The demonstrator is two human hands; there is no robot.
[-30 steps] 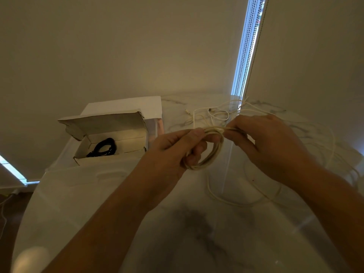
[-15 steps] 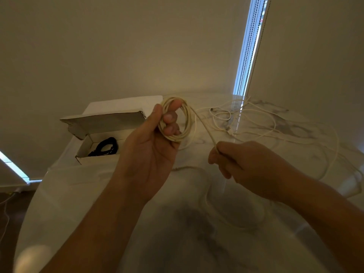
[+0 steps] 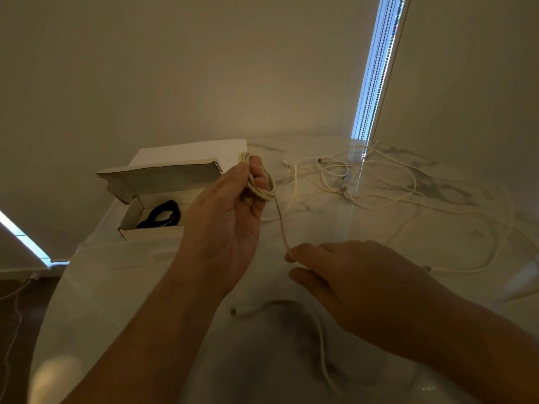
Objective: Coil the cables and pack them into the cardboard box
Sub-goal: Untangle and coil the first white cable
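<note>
My left hand (image 3: 230, 217) holds a small coil of white cable (image 3: 264, 186) raised above the table, fingers curled through the loops. From the coil a free strand (image 3: 281, 223) runs down to my right hand (image 3: 347, 275), which pinches it lower and nearer to me. The strand's tail (image 3: 319, 330) trails over the table below that hand. An open cardboard box (image 3: 128, 228) stands at the left with a coiled black cable (image 3: 162, 217) inside it.
Loose white cables (image 3: 379, 182) lie tangled across the far right of the marble table (image 3: 320, 217). A wall and a window blind with a bead chain (image 3: 376, 68) stand behind. The table's rounded edge curves at the left.
My right hand slid down the strand toward me, pulling it taut. My left hand turned the coil and shifted slightly left.
</note>
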